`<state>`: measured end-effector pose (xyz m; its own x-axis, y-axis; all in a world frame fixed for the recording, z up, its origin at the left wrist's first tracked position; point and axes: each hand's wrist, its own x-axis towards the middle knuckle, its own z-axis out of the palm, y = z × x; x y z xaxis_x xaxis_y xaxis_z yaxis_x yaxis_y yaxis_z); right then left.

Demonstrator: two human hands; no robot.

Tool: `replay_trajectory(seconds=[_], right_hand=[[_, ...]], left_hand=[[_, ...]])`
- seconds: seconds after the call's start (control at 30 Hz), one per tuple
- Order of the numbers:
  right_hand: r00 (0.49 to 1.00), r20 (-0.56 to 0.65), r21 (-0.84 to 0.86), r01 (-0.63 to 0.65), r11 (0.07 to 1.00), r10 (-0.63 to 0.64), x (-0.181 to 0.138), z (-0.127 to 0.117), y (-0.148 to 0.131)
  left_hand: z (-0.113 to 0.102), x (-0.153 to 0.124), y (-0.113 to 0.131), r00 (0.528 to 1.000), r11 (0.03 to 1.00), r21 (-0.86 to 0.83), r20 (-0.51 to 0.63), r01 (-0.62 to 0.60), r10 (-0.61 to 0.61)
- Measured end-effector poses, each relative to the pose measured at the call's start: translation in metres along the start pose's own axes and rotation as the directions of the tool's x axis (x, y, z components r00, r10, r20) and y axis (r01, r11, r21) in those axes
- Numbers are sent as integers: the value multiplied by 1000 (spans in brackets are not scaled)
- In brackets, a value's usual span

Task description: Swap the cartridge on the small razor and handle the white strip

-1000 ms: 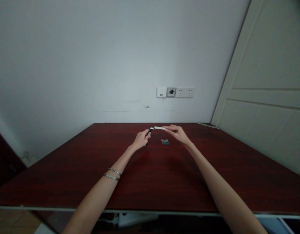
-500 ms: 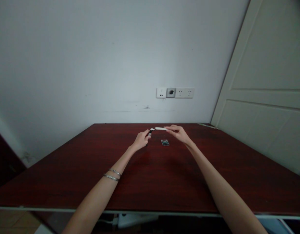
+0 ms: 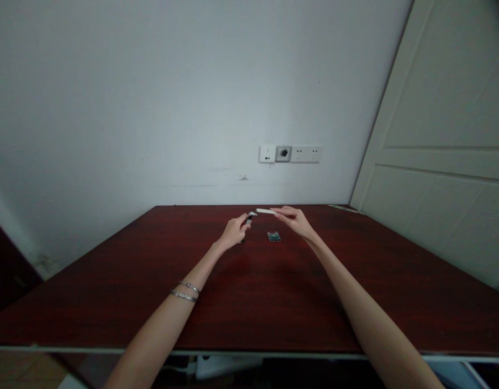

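My left hand (image 3: 234, 231) is closed around a small razor-like tool (image 3: 250, 218) with a dark handle and a shiny silver head, held above the far part of the table. Its lower end shows just below my fingers. From the other side, my right hand (image 3: 295, 220) pinches a slim white stick (image 3: 265, 211) between thumb and fingers. The stick's free tip points left, close to the silver head; whether they touch I cannot tell. Below the stick lies a small clear case (image 3: 274, 236) with something green inside, flat on the table.
The dark red wooden table (image 3: 152, 302) runs back to a white wall with a row of sockets (image 3: 307, 154). A pale panelled door (image 3: 444, 156) stands at the right. A thin flat strip (image 3: 345, 209) lies by the far right corner. Under the front edge sits a white object (image 3: 221, 365).
The white stick's tip has risen slightly, so the stick now slants a little. My left hand stays nearly in place with the razor-like tool.
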<state>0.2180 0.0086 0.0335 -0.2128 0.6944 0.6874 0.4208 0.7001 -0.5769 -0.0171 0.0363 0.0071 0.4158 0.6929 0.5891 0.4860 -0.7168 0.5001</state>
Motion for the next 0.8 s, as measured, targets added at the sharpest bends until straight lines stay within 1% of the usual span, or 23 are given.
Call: replay_trajectory(seconds=[0.1,0.17,0.23,0.3,0.33,0.4,0.5,0.57,0.67,0.73,0.8], right_hand=[[999,23,13,27,1000,-27,2,7,-8],[999,30,-3,27,1000,-26,1,7,-7],[1000,14,-24,9,1000,-9,-1,4,2],[1000,-22,-38,-16,999,15,-3,-1,12],[999,-42,-43,-24,999,22,-3,-3,17],[996,-84,-52,-23,998,18,-3,-4,23],[991,-136,-119,6,993,-22,0,3,19],[987,-150,-191,19,981,-48,1,11,11],[991,-118,-300,18,954,-56,1,22,-1],[995,-95,-369,4,929,-42,-1,25,-2],[996,-82,-413,-6,911,-31,-4,23,2]], left_hand=[[-1,-1,2,1000,1000,2,7,-6,6],[-1,-1,2,1000,1000,-23,0,11,-11],[-1,0,1,999,995,-87,-9,39,-40],[-1,3,1,996,976,-200,-10,84,-88],[-1,4,1,992,954,-272,3,125,-129],[-1,5,4,968,879,-406,76,249,-239],[-2,4,14,897,733,-518,229,442,-379],[-3,2,21,853,659,-542,311,521,-419],[-3,0,29,816,592,-561,390,578,-427],[-2,-1,32,812,570,-579,400,583,-425],[-2,-1,32,821,564,-597,386,570,-421]])
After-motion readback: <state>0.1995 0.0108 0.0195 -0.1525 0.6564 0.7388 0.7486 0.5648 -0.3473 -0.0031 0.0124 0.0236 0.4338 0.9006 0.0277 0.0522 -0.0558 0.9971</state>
